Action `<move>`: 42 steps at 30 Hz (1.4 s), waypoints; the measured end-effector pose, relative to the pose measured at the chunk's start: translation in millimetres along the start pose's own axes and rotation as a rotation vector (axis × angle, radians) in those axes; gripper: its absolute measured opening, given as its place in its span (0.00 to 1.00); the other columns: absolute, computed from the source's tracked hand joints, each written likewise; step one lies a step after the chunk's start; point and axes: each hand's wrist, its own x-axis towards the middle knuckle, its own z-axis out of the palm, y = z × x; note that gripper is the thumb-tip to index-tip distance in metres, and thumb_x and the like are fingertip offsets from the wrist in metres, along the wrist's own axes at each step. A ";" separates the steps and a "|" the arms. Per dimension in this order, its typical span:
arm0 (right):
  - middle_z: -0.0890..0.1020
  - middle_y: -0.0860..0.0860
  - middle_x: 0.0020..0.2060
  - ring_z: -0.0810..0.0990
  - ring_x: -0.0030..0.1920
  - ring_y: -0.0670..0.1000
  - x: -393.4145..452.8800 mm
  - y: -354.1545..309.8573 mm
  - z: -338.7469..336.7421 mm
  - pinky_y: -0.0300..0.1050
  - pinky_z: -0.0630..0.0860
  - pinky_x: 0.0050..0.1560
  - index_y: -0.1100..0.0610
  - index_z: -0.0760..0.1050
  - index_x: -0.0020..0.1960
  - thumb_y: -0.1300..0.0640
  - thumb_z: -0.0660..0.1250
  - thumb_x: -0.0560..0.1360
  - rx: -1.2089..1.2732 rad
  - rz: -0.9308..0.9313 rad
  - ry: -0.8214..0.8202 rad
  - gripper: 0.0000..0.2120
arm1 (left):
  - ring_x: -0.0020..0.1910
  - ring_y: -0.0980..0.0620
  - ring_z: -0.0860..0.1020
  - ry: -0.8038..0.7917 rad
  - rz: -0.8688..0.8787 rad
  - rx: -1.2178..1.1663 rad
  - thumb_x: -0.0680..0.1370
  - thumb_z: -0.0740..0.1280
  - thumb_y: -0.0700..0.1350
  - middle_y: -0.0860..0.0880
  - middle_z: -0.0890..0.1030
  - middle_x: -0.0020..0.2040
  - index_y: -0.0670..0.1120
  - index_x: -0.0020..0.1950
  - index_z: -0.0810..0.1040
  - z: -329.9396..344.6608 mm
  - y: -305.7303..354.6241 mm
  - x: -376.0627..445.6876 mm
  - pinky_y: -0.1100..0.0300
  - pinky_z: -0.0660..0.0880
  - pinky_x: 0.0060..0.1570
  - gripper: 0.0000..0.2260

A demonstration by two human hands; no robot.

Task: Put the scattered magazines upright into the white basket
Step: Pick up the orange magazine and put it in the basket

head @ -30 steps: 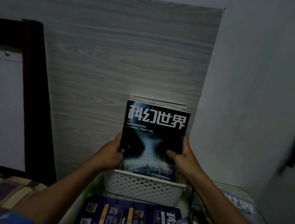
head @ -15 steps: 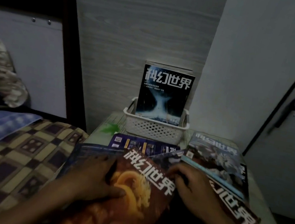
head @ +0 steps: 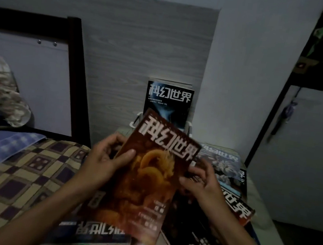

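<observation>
Both hands, left (head: 105, 159) and right (head: 202, 181), grip the orange magazine (head: 145, 179) by its side edges, fingers (head: 126, 155) curled on it, the basket (head: 136, 122) beyond the fingertips.

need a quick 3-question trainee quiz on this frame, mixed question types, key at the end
1. True or false: the orange dragon-cover magazine is lying flat on the table, untouched.
2. Multiple choice: what stands upright in the white plastic basket? A) a dark magazine with a light-beam cover B) a blue towel C) nothing
3. Fill in: the orange magazine is held by ___ hands.

Key
1. False: the left hand and right hand grip its side edges, lifted and tilted.
2. A: the dark magazine with a light-beam cover stands there against the grey wood-grain wall panel.
3. Both.
</observation>
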 end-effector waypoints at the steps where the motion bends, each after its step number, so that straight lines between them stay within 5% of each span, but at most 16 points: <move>1: 0.81 0.53 0.56 0.86 0.41 0.49 0.0 -11.1 -0.6 0.40 0.80 0.34 0.48 0.68 0.68 0.64 0.72 0.73 0.062 -0.024 -0.004 0.28 | 0.41 0.49 0.85 0.030 -0.001 -0.083 0.72 0.72 0.47 0.48 0.85 0.43 0.52 0.43 0.78 -1.1 6.8 1.7 0.57 0.80 0.36 0.04; 5: 0.85 0.50 0.37 0.79 0.29 0.45 -4.9 -38.8 -0.9 0.39 0.74 0.26 0.41 0.80 0.51 0.52 0.68 0.77 -0.123 -0.129 -0.058 0.06 | 0.45 0.47 0.85 0.124 -0.008 -0.263 0.68 0.73 0.52 0.45 0.86 0.47 0.54 0.46 0.82 -2.5 16.1 8.1 0.54 0.82 0.38 0.09; 8: 0.86 0.49 0.38 0.79 0.29 0.46 1.4 -39.6 0.9 0.41 0.76 0.28 0.40 0.80 0.49 0.54 0.66 0.78 -0.169 -0.160 0.042 0.08 | 0.49 0.53 0.84 0.178 0.015 -0.033 0.72 0.70 0.56 0.53 0.86 0.50 0.58 0.52 0.83 1.4 2.6 11.2 0.60 0.81 0.43 0.10; 11: 0.86 0.50 0.41 0.79 0.29 0.49 7.0 -27.7 1.3 0.43 0.77 0.30 0.45 0.77 0.54 0.57 0.65 0.79 -0.176 -0.140 0.137 0.08 | 0.57 0.61 0.79 0.157 0.044 0.189 0.77 0.67 0.50 0.60 0.82 0.58 0.67 0.57 0.78 0.3 -15.1 9.3 0.67 0.78 0.49 0.13; 14: 0.86 0.52 0.41 0.79 0.26 0.49 18.3 -17.5 -0.1 0.43 0.76 0.29 0.49 0.75 0.49 0.57 0.65 0.79 -0.201 -0.180 0.206 0.03 | 0.55 0.64 0.79 0.136 0.044 0.292 0.77 0.69 0.43 0.63 0.80 0.58 0.77 0.52 0.74 -1.8 -25.4 10.8 0.67 0.78 0.48 0.24; 18: 0.85 0.51 0.39 0.81 0.28 0.49 53.0 -43.1 2.6 0.43 0.77 0.29 0.50 0.76 0.46 0.57 0.66 0.78 -0.208 -0.272 0.244 0.03 | 0.52 0.64 0.79 0.289 0.086 0.247 0.75 0.71 0.42 0.55 0.82 0.57 0.65 0.57 0.76 -2.0 -10.3 43.6 0.65 0.79 0.47 0.19; 21: 0.84 0.50 0.39 0.83 0.32 0.50 100.2 -91.5 4.3 0.46 0.79 0.30 0.50 0.78 0.45 0.58 0.67 0.77 -0.225 -0.405 0.279 0.05 | 0.47 0.61 0.81 0.328 0.183 0.217 0.75 0.72 0.43 0.60 0.81 0.50 0.62 0.56 0.77 -5.3 21.3 94.6 0.70 0.79 0.40 0.16; 26: 0.84 0.50 0.44 0.85 0.42 0.54 201.4 -145.0 6.2 0.58 0.83 0.44 0.50 0.78 0.46 0.55 0.69 0.75 -0.370 -0.483 0.353 0.01 | 0.47 0.47 0.82 0.389 0.164 0.214 0.73 0.73 0.39 0.49 0.81 0.43 0.53 0.43 0.76 -9.6 37.5 208.3 0.44 0.81 0.52 0.10; 30: 0.84 0.52 0.46 0.84 0.44 0.55 267.2 -117.8 3.8 0.59 0.82 0.48 0.52 0.78 0.47 0.55 0.68 0.75 -0.398 -0.351 0.398 0.02 | 0.45 0.46 0.81 0.356 0.075 0.268 0.73 0.72 0.37 0.48 0.80 0.41 0.50 0.41 0.75 -3.2 -0.8 266.6 0.42 0.80 0.51 0.10; 33: 0.84 0.54 0.49 0.84 0.44 0.55 293.3 -80.0 1.1 0.52 0.83 0.41 0.53 0.77 0.49 0.56 0.68 0.76 -0.352 -0.265 0.376 0.02 | 0.41 0.49 0.79 0.366 0.021 0.275 0.73 0.71 0.36 0.49 0.80 0.40 0.49 0.40 0.74 3.1 -42.9 279.3 0.45 0.80 0.49 0.10; 39: 0.83 0.50 0.44 0.84 0.40 0.54 314.4 -25.2 -1.8 0.59 0.83 0.45 0.49 0.75 0.44 0.54 0.70 0.75 -0.434 -0.180 0.406 0.04 | 0.39 0.49 0.77 0.363 -0.065 0.347 0.72 0.71 0.35 0.49 0.78 0.38 0.46 0.39 0.74 9.8 -104.2 284.0 0.56 0.76 0.39 0.09; 42: 0.83 0.50 0.44 0.83 0.43 0.54 317.3 -12.0 -3.1 0.59 0.82 0.47 0.50 0.75 0.44 0.53 0.70 0.75 -0.479 -0.173 0.413 0.04 | 0.41 0.47 0.79 0.346 -0.089 0.333 0.72 0.72 0.34 0.48 0.79 0.39 0.44 0.41 0.75 10.4 -114.6 285.6 0.54 0.78 0.42 0.08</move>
